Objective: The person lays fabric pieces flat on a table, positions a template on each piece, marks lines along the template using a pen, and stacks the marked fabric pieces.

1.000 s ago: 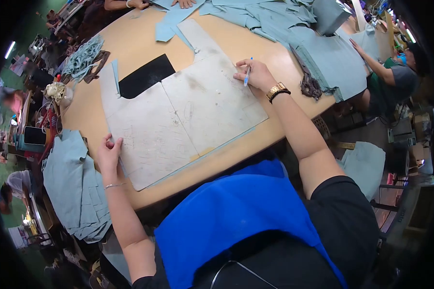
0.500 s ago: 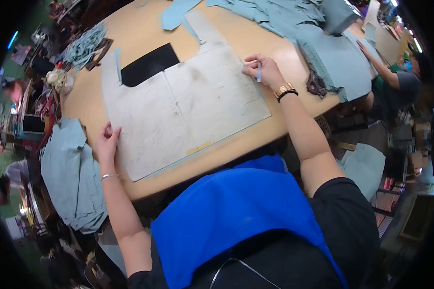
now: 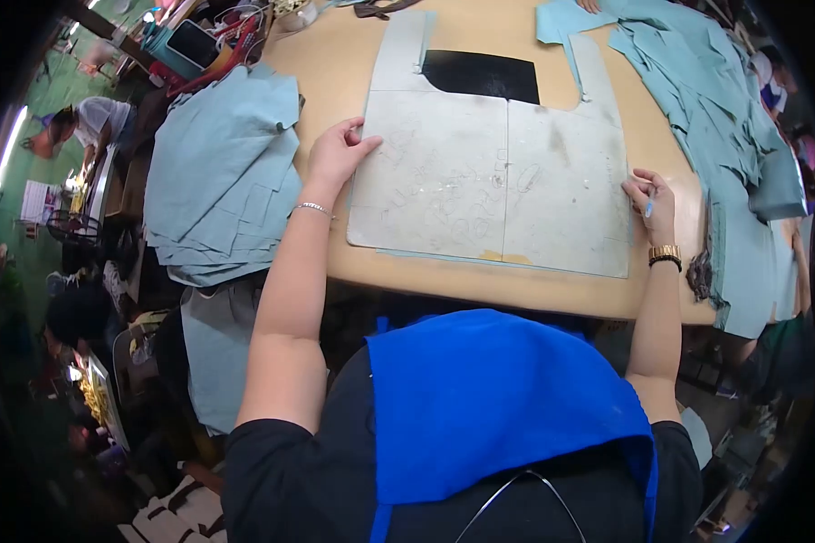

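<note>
A grey-white flat pattern template (image 3: 444, 172) with a U-shaped cut-out lies on the table, over light blue-green fabric whose thin edge (image 3: 426, 257) shows along the near side. My left hand (image 3: 335, 158) is closed at the template's left edge, thumb and fingers pinching it. At the right edge my right hand (image 3: 656, 206) is closed around a slim clear-and-blue pen (image 3: 649, 204), with its fingertips touching the template. A black rectangle (image 3: 480, 77) shows inside the cut-out.
Left of the template hangs a thick stack of blue-green fabric pieces (image 3: 222, 172) at the table edge. More blue-green fabric (image 3: 697, 109) is heaped on the right of the tan table (image 3: 480, 282). A co-worker's hand (image 3: 589, 4) touches fabric at the far side. Another person (image 3: 100, 127) sits at left.
My view has turned left, so the table and template appear farther right and straighter. My left hand sits slightly higher along its edge, my right hand slightly lower. The pen stays in my right hand.
</note>
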Motion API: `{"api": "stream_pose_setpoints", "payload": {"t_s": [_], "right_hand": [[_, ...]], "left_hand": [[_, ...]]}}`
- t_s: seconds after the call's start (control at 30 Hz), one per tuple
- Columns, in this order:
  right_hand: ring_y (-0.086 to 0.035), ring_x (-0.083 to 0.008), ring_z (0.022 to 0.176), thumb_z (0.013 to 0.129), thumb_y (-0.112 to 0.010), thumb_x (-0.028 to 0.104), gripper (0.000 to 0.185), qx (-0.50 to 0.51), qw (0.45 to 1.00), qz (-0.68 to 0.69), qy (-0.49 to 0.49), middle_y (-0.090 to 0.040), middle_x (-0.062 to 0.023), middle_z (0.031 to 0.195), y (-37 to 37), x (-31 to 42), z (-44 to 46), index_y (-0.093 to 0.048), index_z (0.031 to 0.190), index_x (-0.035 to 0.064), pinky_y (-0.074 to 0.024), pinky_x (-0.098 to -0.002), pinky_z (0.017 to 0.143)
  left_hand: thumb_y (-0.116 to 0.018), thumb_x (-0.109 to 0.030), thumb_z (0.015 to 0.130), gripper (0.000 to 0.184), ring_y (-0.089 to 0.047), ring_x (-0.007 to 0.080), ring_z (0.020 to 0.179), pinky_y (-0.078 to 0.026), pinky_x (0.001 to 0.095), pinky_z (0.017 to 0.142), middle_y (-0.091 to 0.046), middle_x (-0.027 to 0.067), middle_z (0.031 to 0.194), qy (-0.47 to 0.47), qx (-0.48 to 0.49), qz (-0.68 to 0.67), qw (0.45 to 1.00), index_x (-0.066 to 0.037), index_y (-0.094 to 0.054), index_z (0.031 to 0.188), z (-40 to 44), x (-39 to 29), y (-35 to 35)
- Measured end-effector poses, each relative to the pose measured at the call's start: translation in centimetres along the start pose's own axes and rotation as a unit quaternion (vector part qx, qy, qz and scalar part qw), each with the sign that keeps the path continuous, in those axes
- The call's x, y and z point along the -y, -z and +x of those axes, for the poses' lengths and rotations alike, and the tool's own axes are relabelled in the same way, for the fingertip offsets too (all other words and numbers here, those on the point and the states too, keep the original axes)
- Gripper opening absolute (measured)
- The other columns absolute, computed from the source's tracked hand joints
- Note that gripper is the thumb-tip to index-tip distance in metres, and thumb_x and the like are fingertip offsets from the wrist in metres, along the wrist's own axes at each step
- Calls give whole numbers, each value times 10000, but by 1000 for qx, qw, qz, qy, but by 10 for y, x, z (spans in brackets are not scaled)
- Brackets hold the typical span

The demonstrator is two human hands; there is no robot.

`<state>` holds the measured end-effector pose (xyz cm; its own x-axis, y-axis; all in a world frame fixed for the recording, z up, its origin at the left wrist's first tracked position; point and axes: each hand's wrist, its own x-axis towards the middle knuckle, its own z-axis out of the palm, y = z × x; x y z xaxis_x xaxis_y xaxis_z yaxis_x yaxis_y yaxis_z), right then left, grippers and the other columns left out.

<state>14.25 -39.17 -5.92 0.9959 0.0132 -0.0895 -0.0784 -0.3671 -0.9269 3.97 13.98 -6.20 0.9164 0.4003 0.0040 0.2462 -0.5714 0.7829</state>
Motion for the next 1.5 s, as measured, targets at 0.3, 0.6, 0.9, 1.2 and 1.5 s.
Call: {"api": "stream_pose_setpoints", "payload": {"t_s": [0.3, 0.6, 0.9, 1.2, 1.5], "right_hand": [[-517, -35, 601, 881, -697, 253, 395, -27, 999, 12, -14, -624, -7, 777, -4, 21, -9, -582, 1177, 18, -409, -176, 513], [-504, -25, 639, 961, -565, 366, 347, -58, 985, 148, 70, -610, 16, 764, -49, 38, 21, -683, 1085, 64, -429, -181, 520], [-634, -77, 809, 879, -648, 159, 222, 10, 987, 122, 107, -697, -43, 908, -104, 56, 28, -677, 1053, 25, -488, -211, 665], [-589, -84, 678, 818, -659, 130, 123, 27, 973, 93, 209, -655, -41, 752, -168, 78, 49, -638, 865, 19, -486, -252, 623], [-660, -211, 653, 772, -644, 128, 116, -32, 957, 60, 281, -655, -126, 695, -196, 76, 55, -617, 827, 28, -517, -317, 618]], "left_hand": [[-771, -309, 755, 522, -603, 170, 756, -499, 314, 704, -627, 27, 867, -16, -21, 101, 994, -100, -639, 1215, -1, -23, -8], [-724, -293, 793, 462, -564, 302, 1110, -465, 397, 948, -590, 118, 1190, -297, 96, 173, 934, -114, -625, 1208, 36, -115, -83], [-792, -333, 731, 492, -540, 280, 1140, -441, 398, 974, -593, 78, 1202, -255, 197, 307, 896, -154, -664, 1171, 56, -144, -93], [-791, -363, 712, 472, -554, 281, 1117, -440, 431, 954, -597, 64, 1148, -288, 183, 289, 895, -165, -673, 1123, 58, -131, -97], [-758, -263, 763, 481, -546, 309, 1120, -446, 420, 949, -575, 118, 1195, -306, 176, 255, 900, -114, -613, 1197, 52, -121, -104]]}}
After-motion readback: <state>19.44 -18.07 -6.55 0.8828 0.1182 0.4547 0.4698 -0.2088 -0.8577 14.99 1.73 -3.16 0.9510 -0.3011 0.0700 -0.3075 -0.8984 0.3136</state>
